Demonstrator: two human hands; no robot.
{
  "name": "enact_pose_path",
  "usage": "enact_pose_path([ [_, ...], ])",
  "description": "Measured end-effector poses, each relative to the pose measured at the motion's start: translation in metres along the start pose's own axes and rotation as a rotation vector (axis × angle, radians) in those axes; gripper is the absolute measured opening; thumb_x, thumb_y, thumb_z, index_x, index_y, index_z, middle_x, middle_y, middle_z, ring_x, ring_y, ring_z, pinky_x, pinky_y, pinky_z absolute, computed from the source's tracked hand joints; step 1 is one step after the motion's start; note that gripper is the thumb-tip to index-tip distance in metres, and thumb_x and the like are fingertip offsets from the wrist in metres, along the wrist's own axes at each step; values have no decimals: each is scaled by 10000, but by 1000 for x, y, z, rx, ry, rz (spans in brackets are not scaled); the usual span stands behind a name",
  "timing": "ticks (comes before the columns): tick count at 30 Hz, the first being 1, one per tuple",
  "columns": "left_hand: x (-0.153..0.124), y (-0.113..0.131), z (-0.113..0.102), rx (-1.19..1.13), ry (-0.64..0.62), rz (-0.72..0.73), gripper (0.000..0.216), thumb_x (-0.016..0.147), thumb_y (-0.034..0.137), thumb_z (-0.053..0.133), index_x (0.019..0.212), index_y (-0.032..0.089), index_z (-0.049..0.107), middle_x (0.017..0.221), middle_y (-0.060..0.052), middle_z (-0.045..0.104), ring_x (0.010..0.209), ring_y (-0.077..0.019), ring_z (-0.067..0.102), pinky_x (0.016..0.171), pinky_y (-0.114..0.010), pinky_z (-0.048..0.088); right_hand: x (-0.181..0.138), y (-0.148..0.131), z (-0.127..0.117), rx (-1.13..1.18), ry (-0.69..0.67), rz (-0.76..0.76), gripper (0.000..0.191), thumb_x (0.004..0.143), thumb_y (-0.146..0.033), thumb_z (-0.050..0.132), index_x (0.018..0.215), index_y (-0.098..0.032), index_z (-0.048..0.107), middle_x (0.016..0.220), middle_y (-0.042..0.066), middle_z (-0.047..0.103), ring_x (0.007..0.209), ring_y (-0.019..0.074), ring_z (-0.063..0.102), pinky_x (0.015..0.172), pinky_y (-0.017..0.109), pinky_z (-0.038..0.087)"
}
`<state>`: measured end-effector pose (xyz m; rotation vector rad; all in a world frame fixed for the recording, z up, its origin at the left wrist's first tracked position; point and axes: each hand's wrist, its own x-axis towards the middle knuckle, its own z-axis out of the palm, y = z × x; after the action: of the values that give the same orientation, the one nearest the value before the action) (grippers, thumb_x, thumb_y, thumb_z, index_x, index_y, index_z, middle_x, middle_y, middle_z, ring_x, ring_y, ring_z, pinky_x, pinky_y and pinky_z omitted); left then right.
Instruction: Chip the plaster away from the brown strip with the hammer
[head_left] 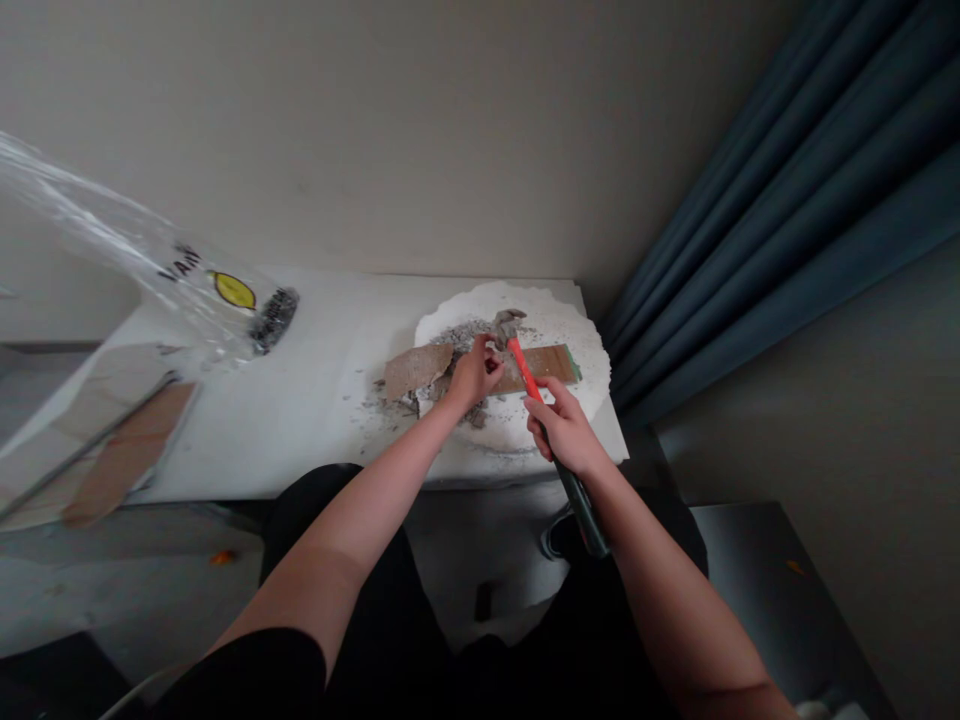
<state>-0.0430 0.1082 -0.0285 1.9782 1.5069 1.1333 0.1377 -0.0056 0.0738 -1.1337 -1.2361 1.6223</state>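
My right hand [566,425] is wrapped around the handle of a claw hammer [525,368], orange near the head and dark green toward the butt. Its metal head is raised toward the far side of a round white mat [517,430]. Beside the head, my left hand [474,375] has its fingers curled together in a pinch; whatever they hold is too small to make out. Under them runs a flat brown board [540,368] with a green far-right end. To the left lies a brown cardboard-like piece [420,371], with grey crumbled fragments [474,415] scattered around.
On the white table [322,420], a clear plastic bag [202,285] with a yellow oval print holds dark bits at its bottom. A brown strip [135,450] and a thin dark rod [90,445] lie at the left. Blue curtains [780,220] hang at the right.
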Motion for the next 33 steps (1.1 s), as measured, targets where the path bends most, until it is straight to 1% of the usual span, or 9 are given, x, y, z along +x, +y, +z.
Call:
enact_pose_path([
  [4, 0, -1, 1, -17, -13, 12, 496, 836, 191, 641, 1299, 172, 463, 786, 3, 700, 720, -182, 674, 686, -294, 497, -1, 0, -1, 3, 18, -18, 368, 855, -454, 622, 1107, -262, 436, 498, -153, 466, 268, 71, 326, 270, 171, 247],
  [7, 1, -3, 2, -44, 3, -1, 542, 824, 189, 653, 1321, 184, 438, 845, -10, 704, 766, -185, 678, 704, -303, 509, 0, 1, 0, -21, 28, 23, 361, 844, -444, 629, 1085, -257, 436, 474, -155, 451, 263, 74, 316, 267, 172, 238],
  [12, 1, -3, 3, -79, 54, 8, 645, 738, 184, 713, 1326, 203, 448, 985, -36, 686, 855, -181, 656, 777, -324, 530, -1, 3, 1, -7, 50, -8, 374, 857, -464, 621, 1114, -266, 436, 491, -155, 448, 272, 69, 303, 273, 171, 242],
  [16, 0, -3, 2, -178, 51, 0, 677, 710, 144, 674, 1344, 203, 443, 1089, -65, 660, 850, -172, 642, 739, -311, 532, -1, 6, 1, -31, 57, 60, 368, 837, -456, 638, 1072, -256, 436, 473, -153, 436, 266, 73, 291, 263, 177, 226],
  [21, 2, -3, 2, -255, 118, -7, 619, 688, 44, 595, 1272, 218, 486, 1057, -66, 657, 837, -170, 629, 684, -284, 514, -2, 9, 1, -15, 47, 5, 381, 863, -463, 628, 1133, -268, 443, 496, -153, 430, 276, 65, 290, 280, 169, 226],
  [24, 4, -2, 1, -295, 148, -31, 584, 726, 16, 548, 1271, 211, 469, 1044, -57, 652, 855, -156, 632, 725, -283, 518, 0, 14, 2, -39, 50, 68, 368, 849, -444, 633, 1106, -256, 449, 451, -155, 403, 274, 77, 288, 273, 174, 218],
  [26, 4, -1, 1, -296, 154, -37, 570, 743, 12, 539, 1274, 201, 457, 1035, -51, 652, 860, -148, 632, 739, -278, 516, 0, 16, 2, -49, 50, 86, 368, 840, -434, 638, 1100, -253, 452, 442, -155, 399, 275, 80, 287, 270, 173, 214],
  [30, 3, 2, -2, -272, 146, -30, 556, 747, 13, 527, 1264, 205, 455, 1022, -39, 663, 849, -142, 634, 729, -266, 513, 0, 17, 3, -29, 58, 39, 375, 846, -448, 632, 1114, -264, 446, 483, -150, 428, 280, 69, 291, 275, 167, 223],
  [33, 3, 9, -11, -226, 134, -36, 555, 762, 21, 510, 1287, 193, 456, 1015, -43, 678, 865, -144, 648, 744, -266, 516, 2, 23, 4, -43, 68, 92, 360, 832, -434, 629, 1084, -261, 440, 451, -160, 402, 266, 73, 280, 267, 168, 214],
])
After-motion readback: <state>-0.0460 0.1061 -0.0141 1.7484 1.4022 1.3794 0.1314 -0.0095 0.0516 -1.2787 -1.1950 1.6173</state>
